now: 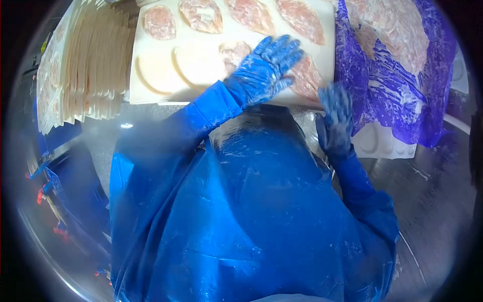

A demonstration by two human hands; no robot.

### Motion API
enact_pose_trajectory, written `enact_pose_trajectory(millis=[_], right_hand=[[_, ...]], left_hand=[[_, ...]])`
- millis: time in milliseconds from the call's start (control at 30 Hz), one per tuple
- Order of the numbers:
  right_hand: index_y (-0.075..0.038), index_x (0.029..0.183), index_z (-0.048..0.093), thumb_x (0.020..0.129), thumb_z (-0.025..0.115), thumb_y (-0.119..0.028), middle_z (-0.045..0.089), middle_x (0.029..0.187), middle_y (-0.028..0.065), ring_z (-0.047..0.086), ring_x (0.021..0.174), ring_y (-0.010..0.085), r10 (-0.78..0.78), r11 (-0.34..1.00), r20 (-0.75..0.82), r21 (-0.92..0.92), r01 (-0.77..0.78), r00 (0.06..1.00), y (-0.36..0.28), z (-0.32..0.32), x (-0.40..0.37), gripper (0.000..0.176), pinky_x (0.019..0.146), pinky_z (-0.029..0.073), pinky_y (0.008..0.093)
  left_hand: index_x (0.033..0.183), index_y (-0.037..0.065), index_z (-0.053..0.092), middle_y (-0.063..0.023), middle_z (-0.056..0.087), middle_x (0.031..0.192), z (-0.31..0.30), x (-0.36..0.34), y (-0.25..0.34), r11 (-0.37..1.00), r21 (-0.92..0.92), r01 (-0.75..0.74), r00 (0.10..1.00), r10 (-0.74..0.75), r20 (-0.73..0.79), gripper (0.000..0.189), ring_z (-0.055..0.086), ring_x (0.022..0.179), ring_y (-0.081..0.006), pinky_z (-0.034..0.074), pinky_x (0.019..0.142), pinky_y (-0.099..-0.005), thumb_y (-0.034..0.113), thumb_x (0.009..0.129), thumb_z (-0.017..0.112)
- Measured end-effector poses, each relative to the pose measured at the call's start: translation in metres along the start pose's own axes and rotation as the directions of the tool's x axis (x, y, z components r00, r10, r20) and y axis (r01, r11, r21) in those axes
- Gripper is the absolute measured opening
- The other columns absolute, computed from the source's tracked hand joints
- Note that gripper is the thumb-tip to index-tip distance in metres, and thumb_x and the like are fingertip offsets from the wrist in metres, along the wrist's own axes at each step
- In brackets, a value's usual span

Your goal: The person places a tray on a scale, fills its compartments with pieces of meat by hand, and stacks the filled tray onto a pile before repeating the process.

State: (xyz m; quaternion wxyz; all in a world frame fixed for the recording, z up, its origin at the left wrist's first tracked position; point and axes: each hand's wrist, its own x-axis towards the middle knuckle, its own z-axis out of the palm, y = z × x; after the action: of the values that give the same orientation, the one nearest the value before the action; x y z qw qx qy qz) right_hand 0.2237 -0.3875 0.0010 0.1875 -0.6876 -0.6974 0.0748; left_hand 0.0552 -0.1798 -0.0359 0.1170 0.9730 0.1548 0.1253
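Observation:
My left hand, in a blue glove, lies flat with fingers outstretched over the front row of a white moulded tray. Beside its wrist and palm sits a small piece of raw pale-pink meat, partly covered by the hand. By its thumb, another meat portion fills the front right hollow. My right hand, also gloved and slightly blurred, is just off the tray's right front corner, fingers extended, with nothing visible in it. Several meat portions fill the back row; two front hollows at left show bare.
A thick stack of similar trays stands on edge at left. On the right, purple plastic sheeting bears a large heap of raw meat. Under it, a white moulded tray sticks out over the metal table.

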Motion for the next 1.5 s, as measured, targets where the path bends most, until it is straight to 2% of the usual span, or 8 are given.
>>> enact_pose_trajectory(millis=[133, 167, 333, 433, 633, 767, 1367, 1500], right_hand=[[-0.004, 0.154, 0.036, 0.093, 0.06, -0.019, 0.033, 0.159, 0.0191, 0.026, 0.149, 0.0369, 0.068, 0.997, 0.054, -0.028, -0.066, 0.996, -0.006, 0.002, 0.023, 0.067, 0.122, 0.022, 0.05], [-0.003, 0.153, 0.036, 0.092, 0.06, -0.019, 0.034, 0.159, 0.0199, 0.027, 0.149, 0.0371, 0.082, 0.996, 0.147, -0.047, -0.076, 0.986, 0.0, 0.002, 0.022, 0.067, 0.121, 0.022, 0.0493], [-0.006, 0.142, 0.052, 0.094, 0.062, -0.018, 0.053, 0.143, 0.0176, 0.051, 0.131, 0.0356, 0.069, 0.983, -0.279, 0.183, -0.018, 0.958, -0.007, 0.001, 0.078, 0.051, 0.11, 0.042, 0.0435], [-0.01, 0.124, 0.063, 0.092, 0.064, -0.02, 0.063, 0.119, 0.0139, 0.061, 0.11, 0.0318, 0.006, 0.979, -0.129, 0.201, 0.02, 0.992, -0.04, 0.042, 0.136, 0.033, 0.094, 0.052, 0.0412], [-0.011, 0.099, 0.061, 0.088, 0.067, -0.018, 0.062, 0.1, 0.0086, 0.062, 0.09, 0.0297, -0.099, 0.993, 0.05, 0.063, 0.096, 0.994, -0.034, 0.054, 0.169, 0.014, 0.077, 0.053, 0.0432], [-0.012, 0.104, 0.064, 0.085, 0.068, -0.01, 0.062, 0.102, 0.0104, 0.061, 0.096, 0.0304, -0.161, 0.922, -0.198, 0.32, 0.219, 0.967, -0.055, 0.041, 0.176, 0.019, 0.084, 0.052, 0.0405], [-0.017, 0.128, 0.062, 0.085, 0.072, -0.016, 0.062, 0.121, 0.0111, 0.059, 0.111, 0.0312, -0.198, 0.98, 0.247, 0.016, 0.2, 0.949, -0.091, 0.039, 0.178, 0.045, 0.096, 0.048, 0.0429], [-0.015, 0.11, 0.065, 0.092, 0.064, -0.022, 0.062, 0.108, 0.0119, 0.065, 0.091, 0.0332, 0.02, 0.999, 0.454, -0.051, 0.003, 0.891, -0.094, 0.065, 0.189, 0.019, 0.081, 0.054, 0.0443]], left_hand=[[0.157, 0.012, 0.031, -0.0111, 0.028, 0.164, -0.041, -0.016, -0.019, 0.99, 0.025, 0.137, 0.984, -0.133, -0.118, 0.067, 0.021, 0.153, -0.0225, 0.008, 0.126, -0.0437, 0.041, 0.101, 0.053], [0.15, 0.009, 0.043, -0.0141, 0.043, 0.155, -0.055, -0.03, -0.031, 0.868, -0.471, 0.16, 0.926, -0.297, -0.234, 0.056, 0.041, 0.143, -0.0236, 0.025, 0.122, -0.0398, 0.032, 0.101, 0.057], [0.123, 0.006, 0.066, -0.0109, 0.071, 0.117, -0.08, -0.069, -0.048, 0.843, -0.322, 0.432, 0.84, -0.505, -0.197, 0.028, 0.067, 0.108, -0.0224, 0.054, 0.095, -0.0334, 0.018, 0.098, 0.061], [0.111, 0.011, 0.068, -0.0112, 0.067, 0.11, -0.046, -0.059, -0.039, 0.891, 0.094, 0.444, 0.891, -0.427, -0.156, 0.023, 0.064, 0.097, -0.0302, 0.052, 0.082, -0.0419, 0.018, 0.089, 0.068], [0.114, 0.012, 0.068, -0.013, 0.064, 0.106, -0.055, -0.082, -0.049, 0.882, -0.09, 0.462, 0.848, -0.469, -0.246, 0.031, 0.061, 0.098, -0.0344, 0.05, 0.084, -0.045, 0.025, 0.086, 0.073], [0.114, 0.011, 0.068, -0.0143, 0.063, 0.103, -0.058, -0.08, -0.026, 0.852, -0.148, 0.502, 0.822, -0.523, -0.224, 0.038, 0.061, 0.095, -0.0339, 0.05, 0.081, -0.0434, 0.034, 0.085, 0.076], [0.148, 0.009, 0.046, -0.0193, 0.045, 0.151, -0.067, -0.071, -0.14, 0.953, -0.149, 0.262, 0.862, -0.301, -0.408, 0.057, 0.042, 0.14, -0.0371, 0.032, 0.118, -0.0438, 0.029, 0.097, 0.061], [0.13, 0.015, 0.064, -0.0137, 0.067, 0.118, -0.089, -0.048, -0.148, 0.872, -0.109, 0.478, 0.822, -0.487, -0.295, 0.042, 0.061, 0.111, -0.0332, 0.047, 0.096, -0.0439, 0.033, 0.092, 0.065]])
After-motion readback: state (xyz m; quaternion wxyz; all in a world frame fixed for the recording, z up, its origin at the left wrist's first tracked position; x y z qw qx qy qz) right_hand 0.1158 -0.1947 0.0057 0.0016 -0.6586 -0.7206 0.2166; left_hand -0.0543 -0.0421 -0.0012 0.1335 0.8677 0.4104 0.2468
